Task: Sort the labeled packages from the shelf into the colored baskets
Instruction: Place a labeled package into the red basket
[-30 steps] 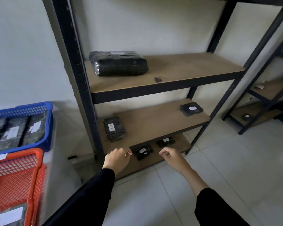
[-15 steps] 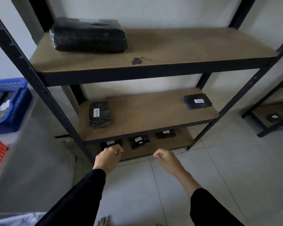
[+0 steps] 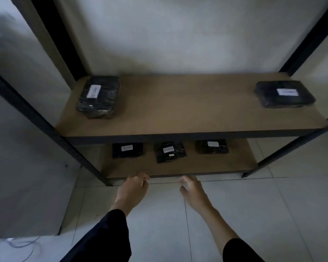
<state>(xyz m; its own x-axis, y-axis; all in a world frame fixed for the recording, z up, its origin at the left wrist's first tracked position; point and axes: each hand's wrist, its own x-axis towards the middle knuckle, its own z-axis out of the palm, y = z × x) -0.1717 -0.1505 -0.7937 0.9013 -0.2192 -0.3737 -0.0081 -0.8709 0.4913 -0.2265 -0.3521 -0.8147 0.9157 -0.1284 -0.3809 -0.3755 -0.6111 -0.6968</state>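
The middle shelf board (image 3: 187, 112) carries two black wrapped packages with white labels: one at the left (image 3: 98, 97), one at the right (image 3: 284, 94). On the bottom shelf board (image 3: 197, 165) lie three smaller labeled packages: left (image 3: 127, 149), middle (image 3: 169, 152), right (image 3: 212, 146). My left hand (image 3: 133, 189) and my right hand (image 3: 191, 190) hang just in front of the bottom shelf's edge, above the floor tiles. Both hold nothing; their fingers are loosely curled and slightly apart. No basket is in view.
Black metal uprights (image 3: 45, 127) frame the shelf at left and right (image 3: 284, 152). A white wall stands behind it. Pale floor tiles (image 3: 254, 214) spread below my arms. Loose cables (image 3: 17, 244) lie at the bottom left.
The view has dropped and closed in on the lower shelves; the top shelf with its large package and both baskets have left the view. Both hands stay empty near the bottom shelf.
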